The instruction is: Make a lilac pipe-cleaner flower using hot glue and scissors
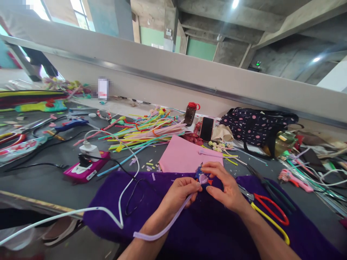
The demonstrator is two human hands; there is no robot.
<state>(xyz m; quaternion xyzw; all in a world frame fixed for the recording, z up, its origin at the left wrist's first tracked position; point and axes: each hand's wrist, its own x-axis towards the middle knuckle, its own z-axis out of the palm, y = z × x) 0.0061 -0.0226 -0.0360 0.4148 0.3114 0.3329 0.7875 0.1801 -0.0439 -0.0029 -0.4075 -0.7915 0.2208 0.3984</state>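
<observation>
My left hand (187, 187) pinches a lavender pipe cleaner (170, 225) near one end. The pipe cleaner's long tail hangs down over my left wrist, and its upper end is coiled into a small pale lavender curl (203, 178). My right hand (225, 186) is close on the other side of the curl, thumb and fingers apart. Whether its fingertips touch the curl is unclear. Behind the curl is a small blue piece with orange (199, 172), partly hidden by my fingers. Under both hands lies a dark purple cloth (114, 202).
A pink sheet (176, 155) lies ahead, with bundled pipe cleaners (151, 131) beyond. To the right are red-and-yellow-handled scissors (271, 213) and a patterned bag (252, 124). A magenta power strip (86, 169) and a white cable (120, 202) sit left. A red-lidded bottle (190, 115) stands behind.
</observation>
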